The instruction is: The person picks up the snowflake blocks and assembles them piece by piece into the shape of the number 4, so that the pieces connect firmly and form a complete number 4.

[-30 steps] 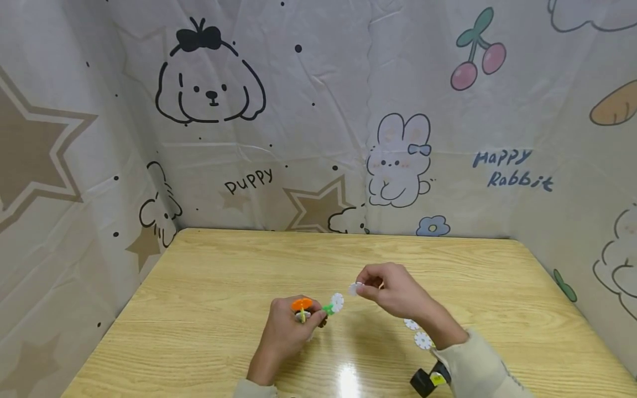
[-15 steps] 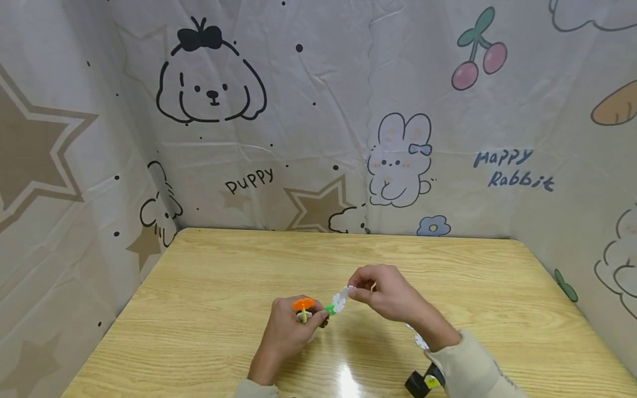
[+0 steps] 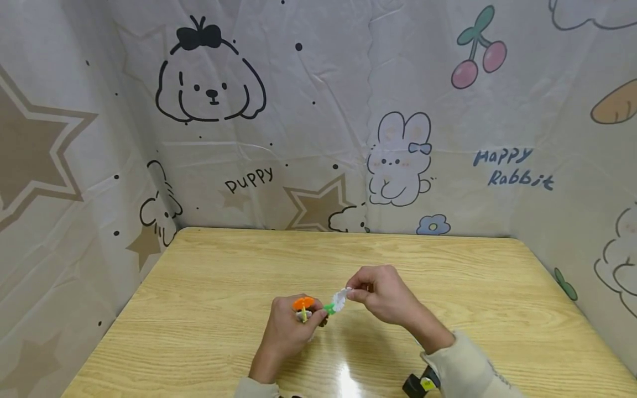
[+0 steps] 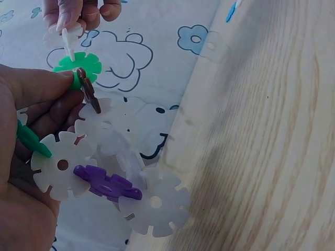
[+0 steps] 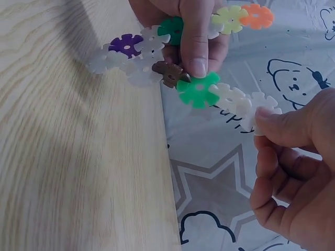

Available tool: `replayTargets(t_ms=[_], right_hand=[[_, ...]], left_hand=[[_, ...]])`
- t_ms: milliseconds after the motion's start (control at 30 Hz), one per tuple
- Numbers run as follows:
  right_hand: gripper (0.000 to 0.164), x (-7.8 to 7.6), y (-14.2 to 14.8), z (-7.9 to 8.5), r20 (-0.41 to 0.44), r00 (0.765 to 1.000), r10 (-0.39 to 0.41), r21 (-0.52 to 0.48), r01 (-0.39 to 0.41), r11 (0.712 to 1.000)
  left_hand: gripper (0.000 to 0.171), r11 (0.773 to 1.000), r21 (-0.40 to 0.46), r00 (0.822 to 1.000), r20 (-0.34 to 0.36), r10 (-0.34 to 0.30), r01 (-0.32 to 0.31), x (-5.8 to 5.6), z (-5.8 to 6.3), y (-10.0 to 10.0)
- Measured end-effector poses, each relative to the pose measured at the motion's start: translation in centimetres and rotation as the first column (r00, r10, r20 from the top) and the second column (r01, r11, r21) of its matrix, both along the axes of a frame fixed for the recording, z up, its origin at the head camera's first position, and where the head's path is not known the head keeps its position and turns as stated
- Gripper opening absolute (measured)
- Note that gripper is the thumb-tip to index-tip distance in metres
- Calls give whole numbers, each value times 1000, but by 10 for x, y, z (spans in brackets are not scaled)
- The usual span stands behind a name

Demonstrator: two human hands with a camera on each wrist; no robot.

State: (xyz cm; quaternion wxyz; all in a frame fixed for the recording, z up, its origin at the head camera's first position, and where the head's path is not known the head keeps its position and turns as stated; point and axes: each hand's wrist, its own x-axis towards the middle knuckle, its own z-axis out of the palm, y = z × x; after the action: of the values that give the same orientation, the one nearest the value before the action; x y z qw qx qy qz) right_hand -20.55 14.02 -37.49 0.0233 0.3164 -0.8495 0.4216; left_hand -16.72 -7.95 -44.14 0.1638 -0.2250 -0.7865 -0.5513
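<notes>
My left hand (image 3: 286, 329) grips a chain of slotted snowflake discs, its thumb on the bright green disc (image 5: 199, 90). A brown disc (image 5: 171, 75), a purple disc (image 4: 108, 183), several white discs and a dark green disc (image 5: 171, 31) join into the chain, which ends in a yellow disc (image 5: 231, 20) and an orange disc (image 5: 258, 16). From the bright green one sticks out a white disc (image 5: 228, 97). Between thumb and forefinger, my right hand (image 3: 385, 293) pinches another white disc (image 5: 265, 103), edge against that one. Whether their slots interlock I cannot tell.
A black object with a yellow label (image 3: 412, 386) lies near the table's front, partly covered by the right sleeve (image 3: 470, 365). The wooden table (image 3: 224, 265) meets a printed cloth backdrop (image 3: 308, 132) at its far edge.
My right hand has moved left and slightly down, bringing its white disc from apart to contact with the white disc on the chain. My left hand has stayed nearly still.
</notes>
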Motion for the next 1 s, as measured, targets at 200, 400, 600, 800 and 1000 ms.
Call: replayTargets(t_ms=[200, 400, 600, 800, 1000], right_hand=[[8, 0, -1, 2, -17, 1000, -12, 11, 12, 1000], [7, -2, 2, 4, -8, 1000, 15, 28, -14, 1000], [3, -2, 7, 5, 21, 1000, 17, 56, -18, 998], [9, -2, 17, 6, 31, 999, -11, 77, 8, 997], [11, -2, 32, 6, 65, 996, -63, 84, 58, 995]], left_hand=[[8, 999, 28, 999, -13, -30, 30, -2, -2, 0], [10, 999, 31, 999, 13, -33, 33, -4, 2, 1], [9, 998, 43, 998, 46, -43, 41, -3, 1, 1], [9, 996, 72, 996, 79, -51, 45, -3, 0, 1], [9, 997, 67, 996, 82, -39, 33, -2, 0, 1]])
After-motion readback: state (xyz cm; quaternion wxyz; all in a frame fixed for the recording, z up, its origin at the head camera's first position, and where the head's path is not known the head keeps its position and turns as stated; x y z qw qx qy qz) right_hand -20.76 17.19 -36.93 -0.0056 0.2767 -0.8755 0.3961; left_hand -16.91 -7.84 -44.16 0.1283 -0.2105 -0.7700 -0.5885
